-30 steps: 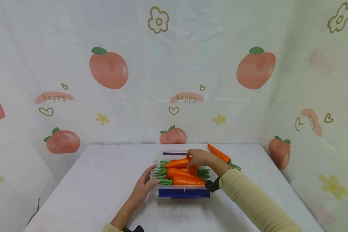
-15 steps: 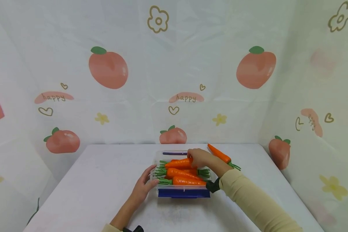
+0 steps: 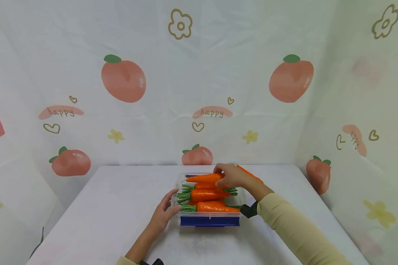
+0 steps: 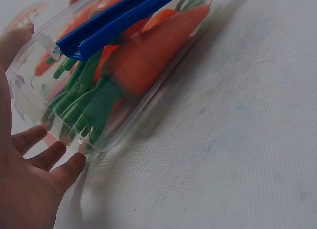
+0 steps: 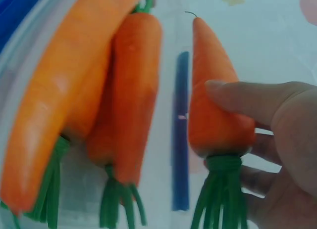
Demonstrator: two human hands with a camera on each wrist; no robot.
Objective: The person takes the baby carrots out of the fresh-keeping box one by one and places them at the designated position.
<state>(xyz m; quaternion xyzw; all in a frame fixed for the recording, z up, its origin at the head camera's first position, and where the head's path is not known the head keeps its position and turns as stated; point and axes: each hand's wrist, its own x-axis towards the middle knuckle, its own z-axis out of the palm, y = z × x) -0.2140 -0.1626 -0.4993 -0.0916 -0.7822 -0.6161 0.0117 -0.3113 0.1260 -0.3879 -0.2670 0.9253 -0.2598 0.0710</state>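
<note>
A carrot (image 5: pixel 215 108) with green stems is gripped in my right hand (image 3: pixel 233 176), thumb on one side and fingers behind it. It is held above the back of a clear plastic box (image 3: pixel 209 214) with blue clips, its tip pointing left. Inside the box lie several more carrots (image 3: pixel 215 207), stacked and facing different ways. My left hand (image 3: pixel 162 214) is at the box's left end, with the fingers (image 4: pixel 72 169) fairly straight against or close to the clear wall and the thumb near the rim.
Behind my right hand another carrot (image 3: pixel 248 173) lies on the white table (image 3: pixel 126 213), partly hidden by the hand and forearm. A blue clip (image 4: pixel 119 28) runs along the box's near side. A printed cloth (image 3: pixel 159 84) hangs behind the table.
My right hand has lifted the carrot up and toward the back, away from the others. The carrots left in the box have shifted a little. My left hand stays in place.
</note>
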